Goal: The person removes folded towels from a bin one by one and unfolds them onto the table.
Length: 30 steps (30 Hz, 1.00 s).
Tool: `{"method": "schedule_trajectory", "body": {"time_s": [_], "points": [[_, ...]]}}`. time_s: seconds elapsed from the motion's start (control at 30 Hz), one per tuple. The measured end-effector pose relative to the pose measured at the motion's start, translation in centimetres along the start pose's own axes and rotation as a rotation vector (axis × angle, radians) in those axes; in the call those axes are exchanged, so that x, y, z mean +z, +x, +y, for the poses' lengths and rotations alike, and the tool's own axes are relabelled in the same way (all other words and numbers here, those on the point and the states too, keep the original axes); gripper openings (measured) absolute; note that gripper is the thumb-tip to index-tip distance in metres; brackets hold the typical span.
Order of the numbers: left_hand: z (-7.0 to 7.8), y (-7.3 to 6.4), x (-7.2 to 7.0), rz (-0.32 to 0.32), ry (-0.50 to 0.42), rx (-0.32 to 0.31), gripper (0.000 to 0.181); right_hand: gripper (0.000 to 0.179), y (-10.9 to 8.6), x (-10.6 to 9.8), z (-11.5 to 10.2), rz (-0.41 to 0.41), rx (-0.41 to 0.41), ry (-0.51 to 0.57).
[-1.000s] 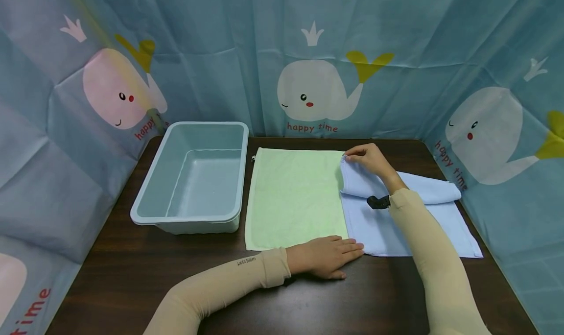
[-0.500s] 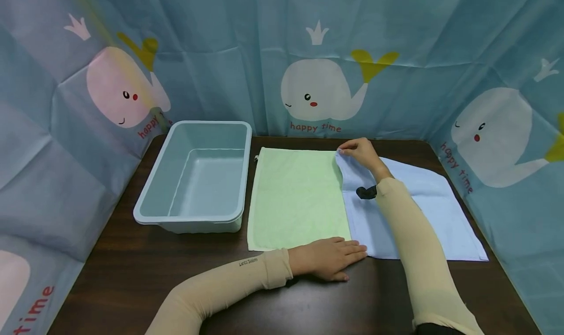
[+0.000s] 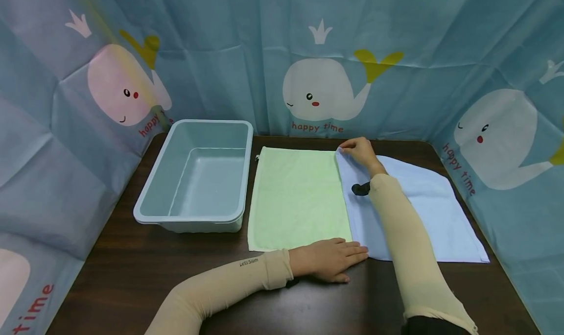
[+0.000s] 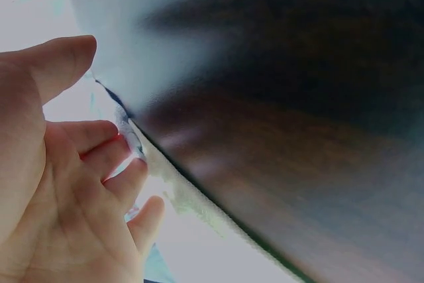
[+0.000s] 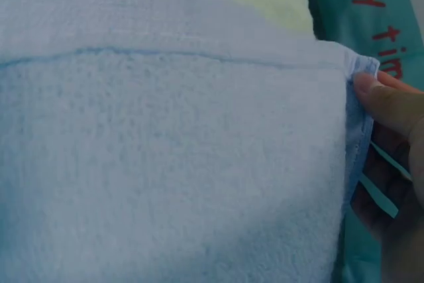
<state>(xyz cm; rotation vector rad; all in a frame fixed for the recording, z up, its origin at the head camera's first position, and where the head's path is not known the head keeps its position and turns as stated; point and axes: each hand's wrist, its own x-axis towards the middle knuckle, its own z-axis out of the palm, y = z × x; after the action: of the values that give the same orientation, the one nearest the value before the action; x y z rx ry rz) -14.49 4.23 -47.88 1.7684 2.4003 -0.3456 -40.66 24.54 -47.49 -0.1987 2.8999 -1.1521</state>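
A light blue towel (image 3: pixel 436 207) lies spread on the right, its left edge along a pale green towel (image 3: pixel 295 198). My right hand (image 3: pixel 362 154) pinches the blue towel's far left corner between thumb and fingers; the right wrist view shows the thumb (image 5: pixel 384 101) on the hemmed corner. Flat over the near edges where both towels meet rests my left hand (image 3: pixel 327 259), fingers stretched to the right. From below, the left wrist view has this palm (image 4: pixel 73 210) with its fingertips at the towel edge.
A pale blue-grey plastic bin (image 3: pixel 189 219) stands left of the green towel on the dark wooden table (image 3: pixel 282 310). A blue curtain (image 3: pixel 211 80) with printed whales encloses the table at the back and both sides.
My right hand has drawn the blue towel's corner slightly left and away. The towel's folded-over far part has opened out flat. My left hand has stayed in place.
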Motion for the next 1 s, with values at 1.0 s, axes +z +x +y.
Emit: {"method": "schedule_trajectory", "body": {"time_s": [1.0], "points": [[0.0,-0.2,-0.2,-0.007,-0.021,-0.003,0.073,0.028,-1.7,-1.6,2.2,0.151,0.092,0.023]]}}
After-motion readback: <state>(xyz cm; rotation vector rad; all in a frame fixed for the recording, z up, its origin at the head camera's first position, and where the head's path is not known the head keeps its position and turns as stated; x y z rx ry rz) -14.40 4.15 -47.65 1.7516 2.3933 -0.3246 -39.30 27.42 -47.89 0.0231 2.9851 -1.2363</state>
